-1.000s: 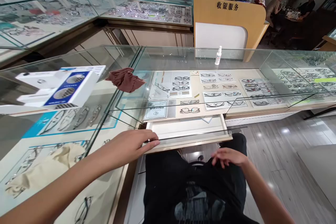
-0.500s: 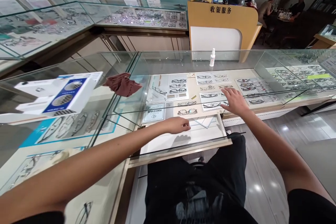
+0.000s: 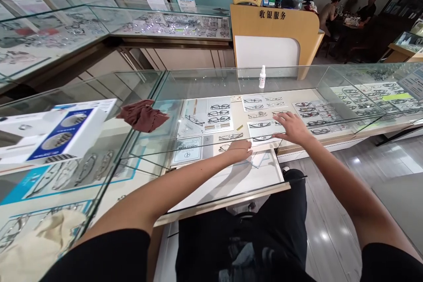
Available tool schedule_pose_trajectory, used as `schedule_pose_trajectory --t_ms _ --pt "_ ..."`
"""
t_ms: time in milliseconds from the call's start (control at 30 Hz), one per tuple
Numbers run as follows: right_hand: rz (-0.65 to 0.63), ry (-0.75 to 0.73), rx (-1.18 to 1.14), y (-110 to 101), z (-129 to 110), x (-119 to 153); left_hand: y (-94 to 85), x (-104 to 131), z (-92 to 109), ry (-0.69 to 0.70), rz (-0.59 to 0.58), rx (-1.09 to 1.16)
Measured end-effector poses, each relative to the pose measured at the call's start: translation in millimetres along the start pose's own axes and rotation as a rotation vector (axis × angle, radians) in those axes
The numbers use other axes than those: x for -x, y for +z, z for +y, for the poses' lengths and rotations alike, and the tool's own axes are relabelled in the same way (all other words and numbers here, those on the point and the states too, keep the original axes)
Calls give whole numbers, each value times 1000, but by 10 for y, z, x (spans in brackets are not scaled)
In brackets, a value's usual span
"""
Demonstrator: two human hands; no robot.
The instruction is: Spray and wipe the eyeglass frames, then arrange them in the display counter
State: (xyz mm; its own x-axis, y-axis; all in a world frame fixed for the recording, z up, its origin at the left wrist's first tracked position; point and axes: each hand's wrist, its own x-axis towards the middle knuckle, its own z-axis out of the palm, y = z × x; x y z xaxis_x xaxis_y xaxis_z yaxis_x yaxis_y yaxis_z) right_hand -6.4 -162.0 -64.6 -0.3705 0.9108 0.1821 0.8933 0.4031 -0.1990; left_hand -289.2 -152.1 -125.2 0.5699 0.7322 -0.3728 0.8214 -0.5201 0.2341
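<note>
My left hand [image 3: 240, 150] reaches over the pulled-out white drawer [image 3: 211, 194], at the front edge of the display case. Its bent fingers are mostly hidden, and the hand partly covers a pair of round eyeglasses [image 3: 224, 147]. To the right, my right hand [image 3: 292, 128] is open with its fingers spread, above a white card with eyeglasses [image 3: 261, 131]. Nothing shows in its grasp; whether it touches the glass is unclear. Several more eyeglasses [image 3: 220, 113] lie on a white board behind. A blue-edged sheet [image 3: 259, 159] lies in the drawer.
A white spray bottle [image 3: 262, 77] stands on the glass top. A brown cloth [image 3: 143, 116] and a white-and-blue box [image 3: 62, 134] lie on the left glass; a cream cloth [image 3: 49, 233] is nearer. Beyond stands a wooden counter [image 3: 274, 22]. Two people sit at the far right.
My left hand has moved forward and right, from over the drawer to the eyeglasses at the case's front edge. My right hand stays in nearly the same place. The view has shifted slightly.
</note>
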Motion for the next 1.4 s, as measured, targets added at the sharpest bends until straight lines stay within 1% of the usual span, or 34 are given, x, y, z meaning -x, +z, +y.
schedule_pose_trajectory --t_ms 67,167,267,400,533,733,833,967,1100,1200,1300,1400 --pt "-19 8 -67 -132 123 -2 17 -160 24 7 79 0" --pt "32 155 -35 -238 317 6 51 -373 84 45 186 5" --pt "69 259 50 -202 424 23 109 -546 128 69 248 16" --pt "105 294 100 -106 414 41 193 -764 122 74 291 39" --pt "134 294 97 -108 344 59 223 -968 69 59 299 31" --pt "185 304 84 -133 277 82 152 -1200 -16 64 253 7" --pt "187 311 88 -118 273 83 104 -1309 -15 59 237 1" --pt "189 321 105 -113 263 77 56 -1430 44 25 199 -8" --pt "154 358 103 -144 233 66 14 -1462 120 29 186 -28" --pt "150 369 102 -158 228 56 -32 -1400 167 35 186 -46" --pt "161 365 95 -145 251 47 -96 -1239 208 30 177 -59" --pt "189 358 77 -112 291 43 -161 -958 246 36 153 -59"
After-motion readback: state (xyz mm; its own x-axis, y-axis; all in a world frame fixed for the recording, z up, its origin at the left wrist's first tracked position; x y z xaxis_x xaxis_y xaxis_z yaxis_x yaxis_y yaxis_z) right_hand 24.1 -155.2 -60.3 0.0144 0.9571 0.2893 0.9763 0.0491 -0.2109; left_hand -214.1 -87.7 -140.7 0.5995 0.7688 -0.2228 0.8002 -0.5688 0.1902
